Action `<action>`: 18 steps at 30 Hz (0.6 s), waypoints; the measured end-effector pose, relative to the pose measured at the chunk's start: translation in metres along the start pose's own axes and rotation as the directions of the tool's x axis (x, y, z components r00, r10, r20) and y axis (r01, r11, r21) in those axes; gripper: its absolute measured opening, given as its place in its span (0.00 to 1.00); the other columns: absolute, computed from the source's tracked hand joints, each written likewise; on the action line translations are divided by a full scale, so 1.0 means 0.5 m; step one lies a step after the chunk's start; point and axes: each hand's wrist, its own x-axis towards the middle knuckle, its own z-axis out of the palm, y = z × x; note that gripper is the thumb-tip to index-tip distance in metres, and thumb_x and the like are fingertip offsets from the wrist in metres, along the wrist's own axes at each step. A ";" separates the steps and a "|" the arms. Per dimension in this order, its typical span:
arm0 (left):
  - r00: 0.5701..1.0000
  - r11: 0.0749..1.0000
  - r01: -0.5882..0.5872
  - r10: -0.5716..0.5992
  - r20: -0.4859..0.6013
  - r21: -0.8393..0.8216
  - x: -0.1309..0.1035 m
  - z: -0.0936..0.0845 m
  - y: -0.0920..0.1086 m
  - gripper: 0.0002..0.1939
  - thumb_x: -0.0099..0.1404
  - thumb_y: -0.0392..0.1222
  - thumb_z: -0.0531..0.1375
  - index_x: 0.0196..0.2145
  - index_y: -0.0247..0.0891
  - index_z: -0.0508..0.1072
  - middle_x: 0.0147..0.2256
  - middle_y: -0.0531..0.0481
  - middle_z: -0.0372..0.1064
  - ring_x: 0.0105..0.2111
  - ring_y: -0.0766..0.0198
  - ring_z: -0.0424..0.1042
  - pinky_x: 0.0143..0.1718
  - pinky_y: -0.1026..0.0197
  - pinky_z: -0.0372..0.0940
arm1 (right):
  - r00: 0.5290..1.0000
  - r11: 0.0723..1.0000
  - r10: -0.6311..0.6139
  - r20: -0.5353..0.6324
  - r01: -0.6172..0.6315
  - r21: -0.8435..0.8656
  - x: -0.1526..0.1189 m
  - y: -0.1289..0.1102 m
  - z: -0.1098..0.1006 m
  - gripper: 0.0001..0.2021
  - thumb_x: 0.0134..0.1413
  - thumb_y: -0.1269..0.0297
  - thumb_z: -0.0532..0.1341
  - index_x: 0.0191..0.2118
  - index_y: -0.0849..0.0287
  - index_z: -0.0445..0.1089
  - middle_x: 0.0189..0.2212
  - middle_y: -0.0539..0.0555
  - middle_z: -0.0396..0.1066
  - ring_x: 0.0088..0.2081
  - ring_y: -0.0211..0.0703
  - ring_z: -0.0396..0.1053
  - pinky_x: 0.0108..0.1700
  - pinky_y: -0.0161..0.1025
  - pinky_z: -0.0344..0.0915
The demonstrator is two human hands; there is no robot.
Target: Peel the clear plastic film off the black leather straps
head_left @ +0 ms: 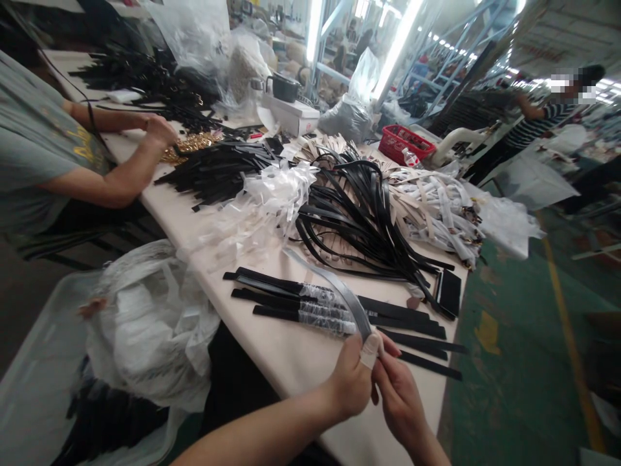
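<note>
A dark strap with a greyish sheen (347, 298) curves up and away from my two hands, which meet near the front edge of the table (310, 362). My left hand (356, 378) is closed around its near end, with white tape wrapped on the thumb. My right hand (398, 391) presses against the left one, its fingers pinched at the same end, which is mostly hidden. Just beyond my hands lie several flat black straps (272, 310) side by side, their middles wrapped in clear plastic film (323, 310).
Long black straps (359, 213) are heaped across the table, beside plastic strips (272, 200) and pale wrapped straps (436, 200). A phone-like black object (449, 292) lies at the right edge. A co-worker (48, 142) sits left, a white bag (150, 323) below. A red basket (406, 142) stands farther back.
</note>
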 end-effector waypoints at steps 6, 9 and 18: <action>0.995 0.996 -0.021 0.013 -0.101 -0.083 0.019 -0.010 0.004 0.25 0.71 0.60 0.49 0.37 0.36 0.74 0.37 0.43 0.73 0.20 0.70 0.65 0.13 0.69 0.56 | 1.000 0.998 0.020 0.009 -0.021 0.057 0.017 0.013 0.007 0.19 0.66 0.49 0.53 0.32 0.60 0.69 0.23 0.52 0.68 0.23 0.39 0.64 0.24 0.34 0.62; 0.992 0.994 -0.025 0.012 -0.127 -0.102 0.016 -0.011 -0.006 0.27 0.70 0.61 0.48 0.35 0.35 0.74 0.36 0.43 0.74 0.18 0.71 0.63 0.12 0.69 0.54 | 0.999 0.999 0.043 0.012 -0.043 0.026 0.019 0.017 0.013 0.22 0.67 0.49 0.52 0.27 0.59 0.66 0.20 0.50 0.65 0.20 0.36 0.60 0.22 0.33 0.56; 0.969 0.887 0.127 -0.206 -0.135 -0.445 0.010 -0.019 -0.028 0.19 0.64 0.55 0.59 0.35 0.33 0.72 0.31 0.41 0.75 0.27 0.61 0.73 0.25 0.63 0.64 | 0.950 0.953 0.291 0.117 -0.298 0.052 -0.030 -0.016 -0.006 0.22 0.65 0.46 0.52 0.32 0.59 0.67 0.14 0.45 0.61 0.16 0.32 0.51 0.20 0.31 0.45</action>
